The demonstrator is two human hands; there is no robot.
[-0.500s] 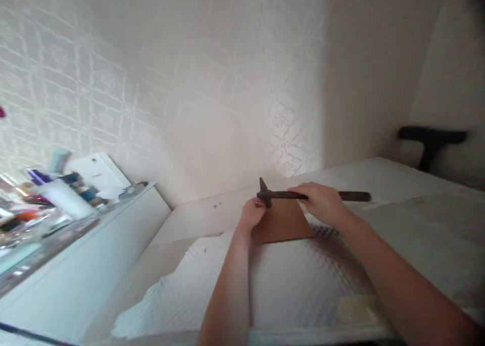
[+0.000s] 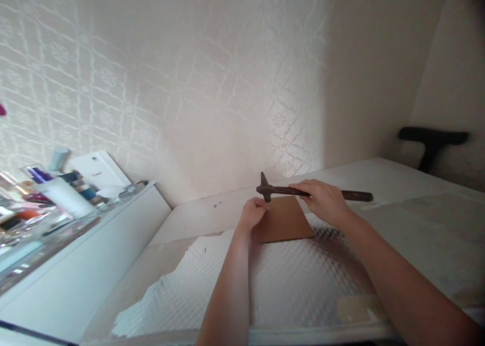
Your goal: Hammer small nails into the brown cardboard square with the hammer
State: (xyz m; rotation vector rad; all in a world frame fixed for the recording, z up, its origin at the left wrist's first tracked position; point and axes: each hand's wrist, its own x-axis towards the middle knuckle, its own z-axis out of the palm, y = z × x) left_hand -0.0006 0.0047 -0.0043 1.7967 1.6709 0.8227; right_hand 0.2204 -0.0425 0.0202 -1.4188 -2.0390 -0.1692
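My right hand (image 2: 326, 199) is closed around the dark handle of a hammer (image 2: 282, 190), which lies level with its head to the left. The hammer head hangs just above the fingers of my left hand (image 2: 254, 212). Those fingers are pinched together at the upper left edge of a flat brown board (image 2: 284, 225); what sits between them is too small to make out. Tiny marks or points show on the board near the fingertips. Under the board lies a textured whitish sheet (image 2: 182, 280) with a torn left edge.
On the left, a white cabinet (image 2: 94, 240) carries bottles, tubes and a white box (image 2: 100, 170). Several tiny dark bits (image 2: 216, 204) lie on the white tabletop (image 2: 189, 217) near the wall. A black T-shaped object (image 2: 432, 139) stands at the right. A patterned wall rises behind.
The hammer head has risen slightly off the board, away from my left fingertips. My left hand and the board have stayed in place.
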